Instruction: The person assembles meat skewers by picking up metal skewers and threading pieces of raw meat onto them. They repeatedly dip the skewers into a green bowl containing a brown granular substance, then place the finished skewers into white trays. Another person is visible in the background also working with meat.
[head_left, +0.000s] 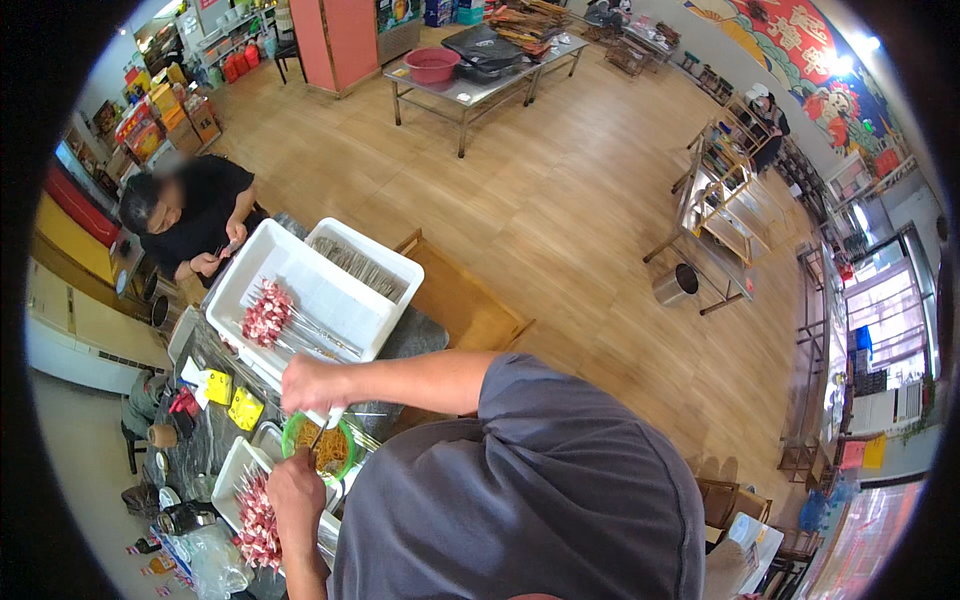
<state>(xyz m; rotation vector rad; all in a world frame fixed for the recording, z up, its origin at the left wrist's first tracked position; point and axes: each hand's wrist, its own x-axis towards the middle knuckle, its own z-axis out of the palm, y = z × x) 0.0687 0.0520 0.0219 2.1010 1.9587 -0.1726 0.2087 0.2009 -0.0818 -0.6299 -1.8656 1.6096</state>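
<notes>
My right hand (315, 386) is closed and blurred over the near corner of a white plastic bin (222, 304); what it holds is hidden. Below it my left hand (296, 484) grips a thin dark rod (321, 433), which rises towards the right hand above a green bowl (352, 459) of thin yellow-orange strands, probably rubber bands. Raw meat skewers (267, 313) lie in the white bin, their metal shafts towards me. More meat skewers (259, 517) fill a second white bin (225, 480) beside my left hand. Another white bin (415, 277) holds many bare skewers.
A person in black (199, 195) handles small pieces across the dark marble-patterned table (225, 420). Yellow packets (245, 409) and a clear plastic bag (217, 559) lie on the left. A wooden bench or low table (469, 300) stands beyond the bins. A metal table (480, 90) carries a red basin (432, 66).
</notes>
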